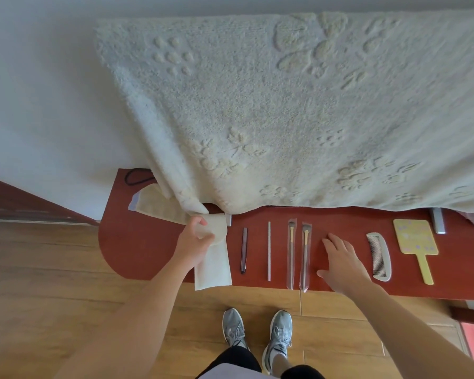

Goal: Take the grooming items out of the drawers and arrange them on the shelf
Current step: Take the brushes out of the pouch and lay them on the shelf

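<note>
On the red-brown shelf (pixel 137 242) grooming items lie in a row. My left hand (pixel 193 239) pinches the top of a pale flat pouch (pixel 214 269) whose lower end overhangs the shelf's front edge. To its right lie a dark pencil (pixel 243 250), a thin silver stick (pixel 269 250) and two makeup brushes (pixel 298 255) in clear sleeves. My right hand (pixel 340 261) rests flat, fingers spread, on the shelf beside the brushes. Further right are a white comb (pixel 379 257) and a yellow hand mirror (pixel 416 242).
A cream fluffy blanket (pixel 285 105) hangs over the back of the shelf. A second pale pouch (pixel 156 203) and a black hair tie (pixel 136 176) lie at the shelf's left rear. Wooden floor (pixel 52 283) and my grey shoes (pixel 257 335) are below.
</note>
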`<action>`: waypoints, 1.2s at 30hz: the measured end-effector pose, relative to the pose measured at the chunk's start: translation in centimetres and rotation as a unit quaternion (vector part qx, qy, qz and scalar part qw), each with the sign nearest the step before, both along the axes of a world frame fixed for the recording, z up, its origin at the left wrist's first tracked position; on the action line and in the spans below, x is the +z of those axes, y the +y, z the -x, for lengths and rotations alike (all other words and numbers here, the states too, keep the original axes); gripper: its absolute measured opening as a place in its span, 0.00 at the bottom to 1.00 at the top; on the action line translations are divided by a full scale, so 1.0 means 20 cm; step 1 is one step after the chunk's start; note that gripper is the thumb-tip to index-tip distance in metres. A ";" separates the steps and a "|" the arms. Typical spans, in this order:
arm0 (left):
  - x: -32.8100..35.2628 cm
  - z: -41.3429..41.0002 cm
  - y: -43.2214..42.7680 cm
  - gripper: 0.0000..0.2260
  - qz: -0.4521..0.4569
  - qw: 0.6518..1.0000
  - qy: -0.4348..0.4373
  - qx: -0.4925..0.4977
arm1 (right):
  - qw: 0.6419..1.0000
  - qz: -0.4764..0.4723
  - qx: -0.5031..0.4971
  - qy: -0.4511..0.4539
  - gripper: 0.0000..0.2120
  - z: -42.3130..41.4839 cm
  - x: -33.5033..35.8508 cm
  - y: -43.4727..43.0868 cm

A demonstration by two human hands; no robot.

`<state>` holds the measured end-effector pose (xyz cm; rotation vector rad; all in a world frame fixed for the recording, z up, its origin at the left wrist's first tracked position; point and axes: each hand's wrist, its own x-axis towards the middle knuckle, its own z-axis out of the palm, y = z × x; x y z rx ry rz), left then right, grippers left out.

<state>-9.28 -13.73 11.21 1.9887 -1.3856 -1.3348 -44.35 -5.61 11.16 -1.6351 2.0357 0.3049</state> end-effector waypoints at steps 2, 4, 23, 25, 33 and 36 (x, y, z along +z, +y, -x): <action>0.00 -0.01 0.00 0.12 0.001 1.000 -0.004 -0.009 | 1.000 0.001 0.001 -0.001 0.42 0.00 0.00 0.00; 0.00 -0.01 0.00 0.12 0.004 1.000 -0.013 -0.019 | 1.000 0.001 0.000 -0.004 0.42 0.00 0.00 0.00; -0.02 -0.05 0.03 0.07 0.003 0.997 0.047 0.055 | 1.000 0.003 -0.002 -0.010 0.41 0.01 0.00 0.01; -0.01 -0.06 0.04 0.08 0.000 0.997 0.063 0.052 | 1.000 0.002 -0.002 -0.010 0.41 0.01 0.00 0.01; 0.06 -0.03 0.06 0.15 -0.008 0.995 0.089 0.034 | 1.000 0.001 0.002 -0.008 0.41 0.01 0.00 0.02; 0.06 -0.03 0.06 0.14 -0.005 0.995 0.092 0.041 | 1.000 0.002 0.001 -0.011 0.41 0.01 0.00 0.02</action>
